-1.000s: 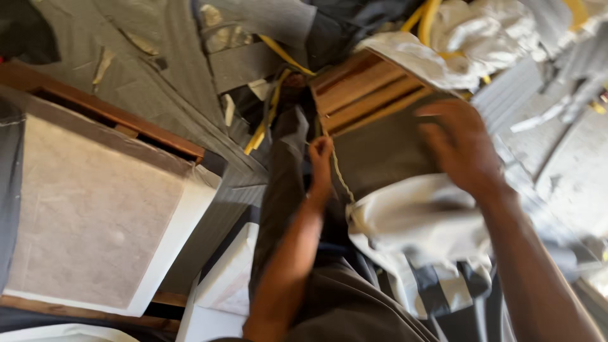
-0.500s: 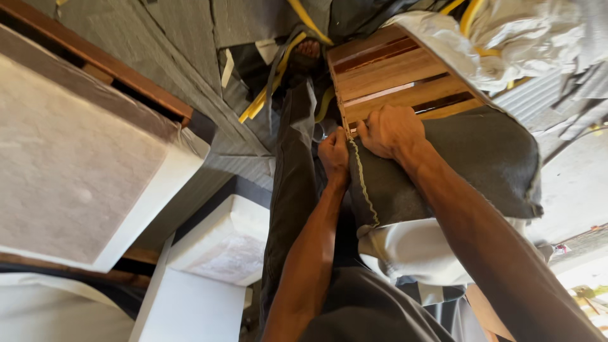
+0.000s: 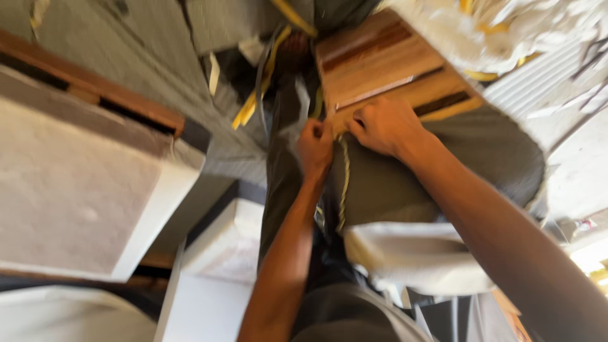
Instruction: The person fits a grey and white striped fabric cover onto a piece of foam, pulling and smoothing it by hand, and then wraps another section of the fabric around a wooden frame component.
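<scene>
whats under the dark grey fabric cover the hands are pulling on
At its top edge, the dark grey fabric cover leaves a slatted wooden frame bare, and white foam padding shows below it. The left hand and right hand grip the edge. Everything else beneath is covered.

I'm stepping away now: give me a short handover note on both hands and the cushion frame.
Left hand: pinching the edge of the dark cloth at the corner of the wooden frame.
Right hand: grip closed on the same cloth edge, beside the left hand.
Done: cloth covers the near part of the frame, over white padding.
Left: the far slats are bare.
A foam-topped cushion lies to the left.
</scene>
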